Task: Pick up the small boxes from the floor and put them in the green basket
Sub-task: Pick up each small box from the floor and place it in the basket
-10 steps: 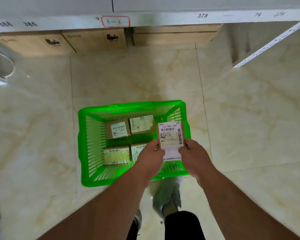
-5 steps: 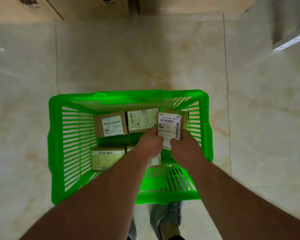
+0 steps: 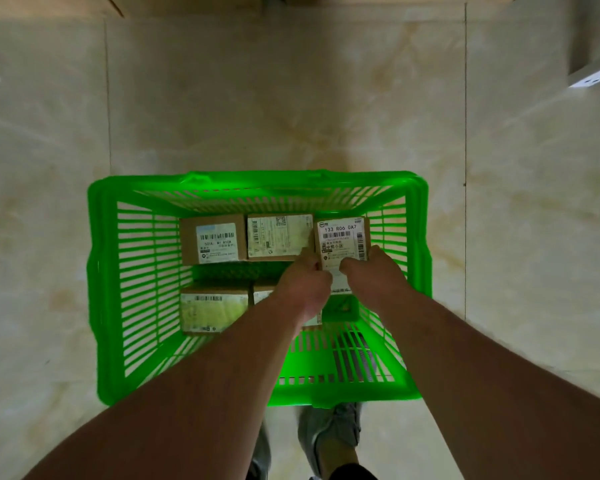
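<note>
Now we are looking straight down into the green basket (image 3: 101, 289) sitting on the tiled floor (image 3: 291, 98). Both hands are holding one small labelled box (image 3: 342, 242) inside the basket, at its far right corner: the left hand (image 3: 303, 284) is pinching the box's near left edge, the right hand (image 3: 374, 271) is gripping its near right edge. Beside it, along the basket's far wall, two more boxes (image 3: 279, 237) are lying flat, side by side. A fourth box (image 3: 213, 311) is resting toward the basket's near left, and another is peeking out from under the left wrist. A grey shoe (image 3: 329, 431) is showing just outside the basket's near rim.
</note>
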### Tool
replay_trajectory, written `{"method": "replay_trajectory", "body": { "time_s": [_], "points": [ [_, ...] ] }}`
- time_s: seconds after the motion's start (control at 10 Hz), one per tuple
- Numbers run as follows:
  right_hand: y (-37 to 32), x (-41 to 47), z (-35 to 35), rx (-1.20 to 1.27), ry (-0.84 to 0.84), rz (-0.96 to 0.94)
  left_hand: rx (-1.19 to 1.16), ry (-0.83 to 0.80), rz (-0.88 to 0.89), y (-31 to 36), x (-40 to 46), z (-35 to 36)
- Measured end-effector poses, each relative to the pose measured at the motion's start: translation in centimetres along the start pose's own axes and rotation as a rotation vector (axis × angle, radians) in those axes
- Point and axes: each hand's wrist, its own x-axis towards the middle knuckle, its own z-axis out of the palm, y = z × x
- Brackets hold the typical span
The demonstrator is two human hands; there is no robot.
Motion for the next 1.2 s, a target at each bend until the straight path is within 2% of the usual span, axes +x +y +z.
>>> {"method": "replay_trajectory", "body": {
  "time_s": [0.1,0.2,0.3,0.4,0.6,0.8,0.9,1.0,1.1,1.2],
  "points": [
    [0.0,0.2,-0.5,-0.027,0.003,-0.004,-0.018,0.001,0.017,0.2,-0.6,0.5],
    [0.3,-0.6,-0.6,-0.063,0.094,-0.014,-0.053,0.063,0.016,0.1,-0.9,0.9],
    [0.8,-2.6,-0.7,-0.064,0.112,-0.035,-0.048,0.089,-0.035,0.3,-2.0,1.0],
    [1.2,-5.1,-0.9,-0.074,0.075,-0.085,-0.036,0.082,-0.026,0.7,-4.0,0.8],
    [1.8,-10.7,-2.6,0.006,-0.046,-0.102,0.014,0.168,-0.041,0.4,-8.7,1.2],
    [5.4,-17.8,-4.6,0.142,0.005,-0.085,0.180,0.083,-0.036,-0.6,-13.9,3.4],
    [8.5,-21.7,-5.0,0.167,0.092,-0.035,0.293,0.026,0.016,-1.4,-16.9,4.5],
    [12.3,-26.1,-4.7,0.328,0.196,0.065,0.261,-0.007,0.013,-2.1,-21.0,5.4],
    [16.5,-29.3,-3.9,0.433,0.207,0.182,0.480,-0.055,0.181,-3.9,-23.5,6.9],
    [19.9,-32.2,-3.5,0.509,0.239,0.242,0.522,-0.074,0.063,-6.4,-24.8,8.8]
  ]
}}
